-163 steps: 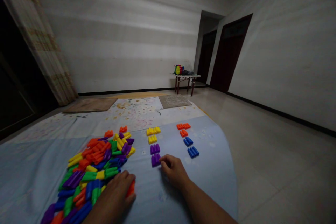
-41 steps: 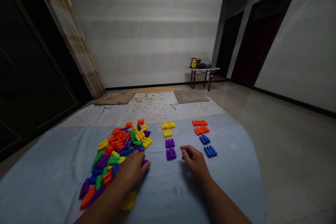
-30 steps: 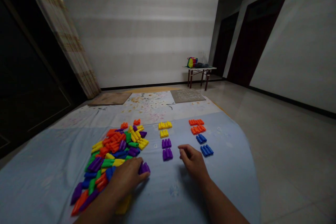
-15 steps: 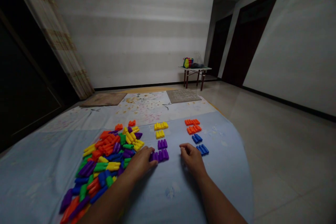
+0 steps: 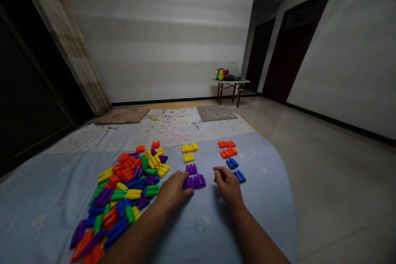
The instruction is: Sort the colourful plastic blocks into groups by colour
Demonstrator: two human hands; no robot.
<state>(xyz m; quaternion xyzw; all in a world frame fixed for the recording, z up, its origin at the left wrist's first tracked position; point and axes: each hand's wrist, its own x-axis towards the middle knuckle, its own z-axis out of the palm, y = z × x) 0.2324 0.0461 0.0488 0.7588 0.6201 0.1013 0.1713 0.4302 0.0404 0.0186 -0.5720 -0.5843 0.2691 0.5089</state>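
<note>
My left hand (image 5: 175, 189) has its thumb and fingers closed around the left end of a ridged purple plastic block (image 5: 196, 181). That block lies on the pale blue cloth, just in front of a shorter purple block (image 5: 191, 168). To the right, my right hand (image 5: 228, 185) hovers low over the cloth with its fingers curled together, and nothing shows in them. Close beside it is a blue block (image 5: 240, 176), partly covered by the hand. Another blue block (image 5: 232, 163) sits behind that one.
A heap of mixed coloured blocks (image 5: 123, 185) spreads left of my left hand. Farther back, yellow blocks (image 5: 189, 148) and orange blocks (image 5: 227, 144) lie in short rows. Two mats, one brown (image 5: 123, 116) and one grey (image 5: 216, 113), rest at the table's far end.
My left hand has slid to the right, and the longer purple block has moved right with it. My right hand has barely shifted.
</note>
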